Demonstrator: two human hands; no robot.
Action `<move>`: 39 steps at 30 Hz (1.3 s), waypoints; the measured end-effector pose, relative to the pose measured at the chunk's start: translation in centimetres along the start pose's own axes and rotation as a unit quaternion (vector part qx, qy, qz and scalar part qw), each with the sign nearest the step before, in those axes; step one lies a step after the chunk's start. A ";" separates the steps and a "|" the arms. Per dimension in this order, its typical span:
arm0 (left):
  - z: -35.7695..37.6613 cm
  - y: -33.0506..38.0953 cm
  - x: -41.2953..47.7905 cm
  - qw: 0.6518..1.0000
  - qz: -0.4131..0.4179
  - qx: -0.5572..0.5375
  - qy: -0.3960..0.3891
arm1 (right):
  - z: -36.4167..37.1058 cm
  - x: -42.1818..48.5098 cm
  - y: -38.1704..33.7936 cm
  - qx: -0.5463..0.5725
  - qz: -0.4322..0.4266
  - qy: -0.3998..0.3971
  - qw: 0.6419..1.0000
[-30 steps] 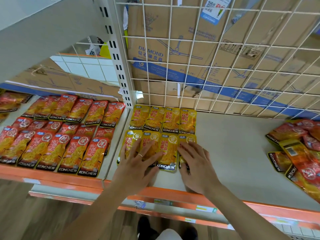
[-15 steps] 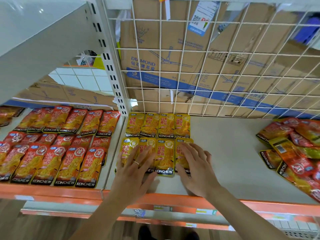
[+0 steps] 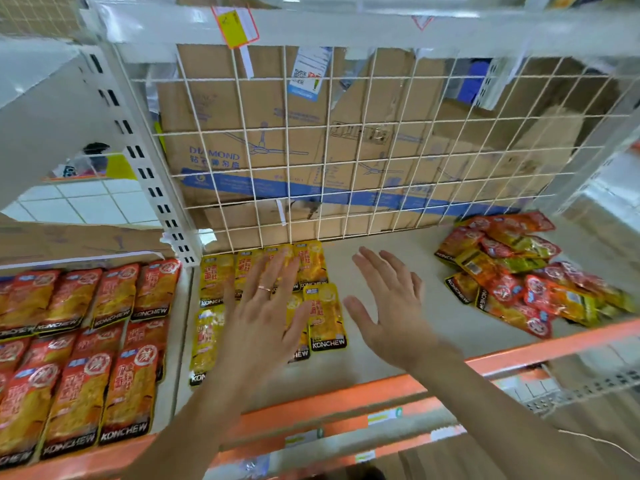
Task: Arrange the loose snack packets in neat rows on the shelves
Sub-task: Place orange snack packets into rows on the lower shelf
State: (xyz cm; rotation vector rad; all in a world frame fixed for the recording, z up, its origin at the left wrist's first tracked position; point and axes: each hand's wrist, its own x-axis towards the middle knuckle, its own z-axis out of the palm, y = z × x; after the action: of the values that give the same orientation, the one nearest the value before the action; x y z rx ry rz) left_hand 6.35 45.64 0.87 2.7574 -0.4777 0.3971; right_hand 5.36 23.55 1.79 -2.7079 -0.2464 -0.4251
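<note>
On the shelf point(image 3: 398, 268), yellow packets point(image 3: 325, 317) lie under the left hand point(image 3: 263, 317). Both hands have lifted off, flat and empty. Rows look set; the loose pile point(image 3: 512, 271) waits beyond the right hand point(image 3: 391, 306).

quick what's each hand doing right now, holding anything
Left hand: open, fingers spread over the yellow packets, holding nothing.
Right hand: open, holding nothing.

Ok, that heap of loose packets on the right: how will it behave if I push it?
The packets lie overlapped and tilted, so a push would probably scatter them, not move them together. Their glossy film likely slides easily on the smooth shelf. They look thin and flat, so probably light and slightly floppy.
</note>
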 end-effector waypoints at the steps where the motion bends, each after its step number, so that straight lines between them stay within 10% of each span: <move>1: -0.3 0.4 0.6 1.000 0.013 -0.002 0.002 | -0.7 0.1 -0.1 -0.002 0.009 0.008 1.000; 39: 3.4 32.3 2.8 0.980 0.154 -0.098 0.081 | -20.9 -15.7 20.1 -0.004 0.133 0.148 0.980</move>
State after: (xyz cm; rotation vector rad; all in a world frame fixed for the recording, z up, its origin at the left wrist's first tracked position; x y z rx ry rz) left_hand -2.16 14.78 6.94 2.4389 -0.8571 0.6069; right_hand -10.23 -4.82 8.10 -2.5894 0.1984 -0.7353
